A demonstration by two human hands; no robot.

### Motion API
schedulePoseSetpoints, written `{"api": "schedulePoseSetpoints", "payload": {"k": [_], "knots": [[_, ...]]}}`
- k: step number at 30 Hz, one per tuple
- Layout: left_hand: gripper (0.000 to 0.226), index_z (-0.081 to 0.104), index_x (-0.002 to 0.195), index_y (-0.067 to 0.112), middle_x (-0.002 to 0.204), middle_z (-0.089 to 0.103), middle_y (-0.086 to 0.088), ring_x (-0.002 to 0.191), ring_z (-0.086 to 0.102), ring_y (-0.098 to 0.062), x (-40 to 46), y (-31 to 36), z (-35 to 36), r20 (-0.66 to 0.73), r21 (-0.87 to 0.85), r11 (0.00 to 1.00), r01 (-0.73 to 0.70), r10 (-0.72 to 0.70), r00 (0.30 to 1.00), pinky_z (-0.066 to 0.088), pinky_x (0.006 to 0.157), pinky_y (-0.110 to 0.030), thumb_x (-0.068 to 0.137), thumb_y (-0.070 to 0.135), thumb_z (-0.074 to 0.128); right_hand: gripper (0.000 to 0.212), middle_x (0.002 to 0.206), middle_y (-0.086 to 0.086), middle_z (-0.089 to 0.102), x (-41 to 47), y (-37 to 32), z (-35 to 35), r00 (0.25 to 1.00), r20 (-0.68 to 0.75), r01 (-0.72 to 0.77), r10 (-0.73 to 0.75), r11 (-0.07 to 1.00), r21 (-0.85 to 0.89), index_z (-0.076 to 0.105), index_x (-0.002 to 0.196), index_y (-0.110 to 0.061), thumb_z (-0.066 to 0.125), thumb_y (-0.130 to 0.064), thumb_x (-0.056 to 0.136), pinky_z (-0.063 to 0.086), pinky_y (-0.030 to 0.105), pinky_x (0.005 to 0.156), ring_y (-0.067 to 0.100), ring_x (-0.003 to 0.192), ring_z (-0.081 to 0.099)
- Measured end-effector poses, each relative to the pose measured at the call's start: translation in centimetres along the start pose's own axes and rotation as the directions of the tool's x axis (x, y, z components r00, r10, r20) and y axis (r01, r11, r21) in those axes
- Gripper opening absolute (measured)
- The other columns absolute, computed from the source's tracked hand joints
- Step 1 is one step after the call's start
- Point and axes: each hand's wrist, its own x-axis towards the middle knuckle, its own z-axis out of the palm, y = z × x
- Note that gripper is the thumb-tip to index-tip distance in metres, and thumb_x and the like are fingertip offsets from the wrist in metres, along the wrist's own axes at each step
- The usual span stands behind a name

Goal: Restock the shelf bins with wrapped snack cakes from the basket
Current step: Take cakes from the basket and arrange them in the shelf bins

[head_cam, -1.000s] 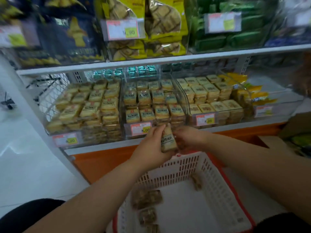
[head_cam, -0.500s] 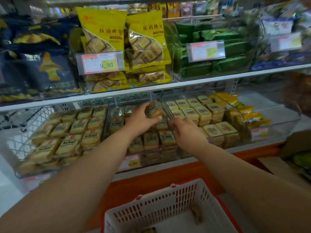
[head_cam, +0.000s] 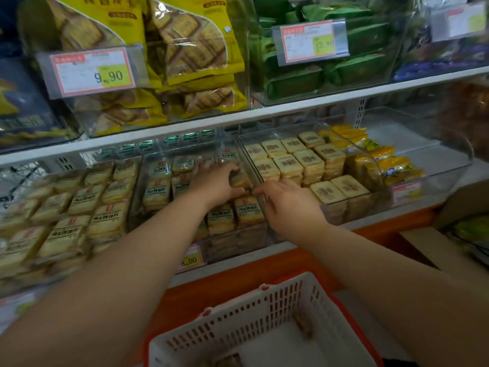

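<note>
mid-frame, the left hand point(head_cam: 215, 182) pinches a snack cake point(head_cam: 239, 178), lowering it into the middle bin point(head_cam: 255, 178); the right hand point(head_cam: 287, 201), fingers loosely curled and empty, steadies the bin's wall.

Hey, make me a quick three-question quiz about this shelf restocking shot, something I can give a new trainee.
1. True or false: the left hand is gripping a wrapped snack cake over the middle bin.
2. Which price shows on the tag in front of the yellow bags? A) 9.90 B) 5.50 C) 20.00
3. Fill in: the white basket sits ____ the shelf, near the bottom of the view.

Key
1. True. The left hand's fingers curl round the cake; the right hand reaches in beside it, fingertips at the bin's clear divider wall.
2. A
3. Below
</note>
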Motion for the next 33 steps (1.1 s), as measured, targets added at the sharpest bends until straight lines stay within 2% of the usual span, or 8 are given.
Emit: {"api": "schedulePoseSetpoints", "payload": {"k": [9,12,16,19,23,27,30,33], "knots": [[0.065,0.021,0.155,0.037,0.166,-0.005,0.001,0.151,-0.004,-0.029,-1.8,0.9,-0.5,0.029,0.05,0.998,-0.037,0.036,0.999,0.003,0.122,-0.049,0.098,0.058,0.042,0.03,0.109,0.006,0.067,-1.0,0.0,-0.9,0.997,0.045,0.064,-0.066,0.997,0.035,0.066,0.113,-0.012,0.053,-0.003,0.087,0.048,0.036,0.075,0.026,0.101,0.056],[0.048,0.042,0.145,0.029,0.157,0.031,0.0,0.145,0.024,-0.024,-5.7,1.7,-0.2,-0.263,-0.153,0.985,-0.08,0.038,0.964,0.022,0.118,-0.043,0.1,0.045,0.045,0.02,0.095,0.005,0.067,-2.4,-0.1,-1.6,0.995,0.06,0.077,-0.08,0.995,0.062,0.067,0.101,-0.013,0.054,-0.005,0.088,0.052,0.036,0.068,0.024,0.086,0.061],[0.018,0.065,0.102,0.019,0.103,0.061,0.004,0.099,0.052,-0.018,-14.1,4.1,4.0,-0.607,-0.273,0.91,-0.313,0.089,0.79,0.038,0.082,-0.032,0.095,0.019,0.048,0.02,0.089,0.0,0.064,-4.8,-0.6,-0.9,0.934,0.344,-0.147,0.102,0.983,0.107,0.064,0.099,-0.021,0.048,-0.012,0.094,0.052,0.035,0.061,0.018,0.072,0.058],[0.017,0.064,0.094,0.019,0.091,0.06,0.004,0.088,0.051,-0.016,-18.6,5.3,9.3,-0.467,-0.39,0.884,-0.257,0.051,0.883,0.039,0.073,-0.031,0.091,0.018,0.047,0.019,0.09,-0.001,0.066,-6.6,-1.1,0.7,0.873,0.392,-0.397,0.289,0.89,0.227,0.063,0.088,-0.022,0.05,-0.011,0.094,0.051,0.032,0.067,0.016,0.078,0.06],[0.018,0.066,0.106,0.027,0.112,0.063,0.007,0.103,0.054,-0.011,-22.4,5.1,14.8,-0.076,-0.43,0.902,0.035,-0.075,0.994,0.042,0.086,-0.024,0.096,0.023,0.052,0.021,0.075,0.004,0.063,-11.2,-0.4,4.9,0.785,0.402,-0.574,0.471,0.798,0.184,0.06,0.076,-0.015,0.05,-0.015,0.094,0.045,0.029,0.06,0.019,0.07,0.059],[0.017,0.064,0.109,0.029,0.116,0.066,0.006,0.1,0.06,-0.011,-24.2,3.7,18.2,0.206,-0.39,0.9,0.196,-0.122,0.971,0.053,0.09,-0.03,0.098,0.029,0.05,0.02,0.084,0.002,0.064,-19.0,3.0,11.6,0.549,0.538,-0.73,0.64,0.681,-0.065,0.056,0.085,-0.022,0.043,-0.028,0.098,0.052,0.032,0.067,0.016,0.071,0.06],[0.017,0.062,0.111,0.031,0.112,0.064,0.01,0.097,0.058,-0.01,-24.7,2.8,20.2,0.276,-0.371,0.894,0.253,-0.153,0.949,0.054,0.087,-0.03,0.098,0.031,0.05,0.024,0.111,0.005,0.061,-23.4,5.1,15.6,0.522,0.553,-0.723,0.649,0.681,-0.117,0.055,0.11,-0.023,0.037,-0.034,0.1,0.048,0.037,0.091,0.023,0.098,0.059],[0.018,0.06,0.112,0.033,0.11,0.063,0.011,0.094,0.059,-0.009,-24.7,2.1,21.5,0.293,-0.384,0.877,0.289,-0.181,0.939,0.055,0.085,-0.033,0.099,0.035,0.049,0.035,0.128,0.005,0.05,-25.5,6.4,18.6,0.535,0.592,-0.705,0.603,0.705,-0.082,0.045,0.126,-0.026,0.055,-0.027,0.092,0.045,0.043,0.101,0.026,0.116,0.052]]}}
